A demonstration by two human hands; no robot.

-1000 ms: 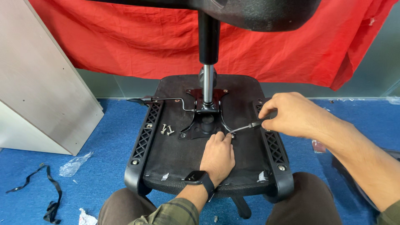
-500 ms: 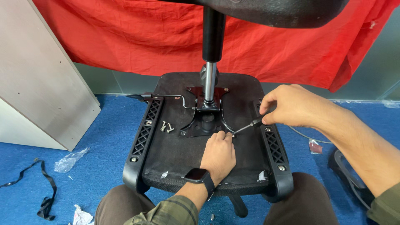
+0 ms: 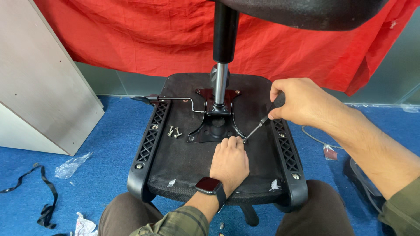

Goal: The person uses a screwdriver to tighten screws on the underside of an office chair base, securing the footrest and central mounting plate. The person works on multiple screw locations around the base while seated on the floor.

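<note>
Right hand (image 3: 302,102) closed around a screwdriver (image 3: 259,126), tip at a corner of the black mounting plate (image 3: 215,126) on the upturned chair seat (image 3: 188,153). Left hand (image 3: 229,162) flat beside that corner, fingers narrow, holding nothing. Loose screws (image 3: 174,131) left of plate. Crumpled clear plastic wrapper (image 3: 70,165) on blue carpet (image 3: 109,131).

I see one screen: the dark, square smartwatch (image 3: 211,185) on my left wrist. Crumpled clear plastic wrappers (image 3: 70,165) lie on the blue floor (image 3: 109,131).
</note>
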